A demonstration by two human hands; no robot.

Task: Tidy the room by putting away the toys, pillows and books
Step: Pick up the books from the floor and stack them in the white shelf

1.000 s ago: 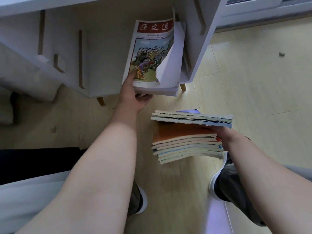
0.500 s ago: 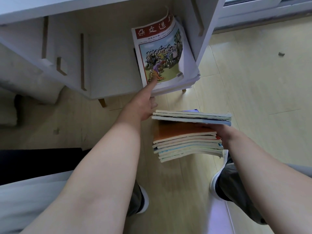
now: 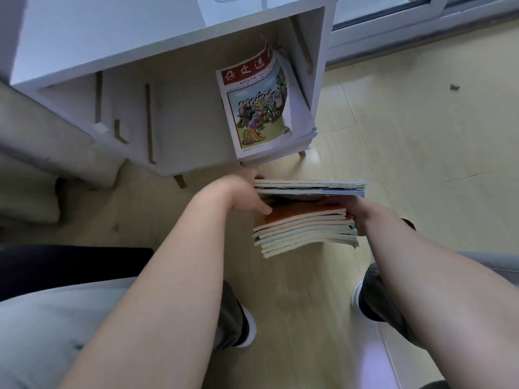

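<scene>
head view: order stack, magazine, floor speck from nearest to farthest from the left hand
1. stack: touching the left hand, just to its right.
2. magazine: ahead, in the cabinet.
3. floor speck: far off to the right.

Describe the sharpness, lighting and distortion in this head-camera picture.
Head view: the magazine cover and stack of books are sharp; the left hand is slightly blurred; wide-angle distortion skews the white shelf unit; soft daylight brightens the floor at right, without harsh glare.
</scene>
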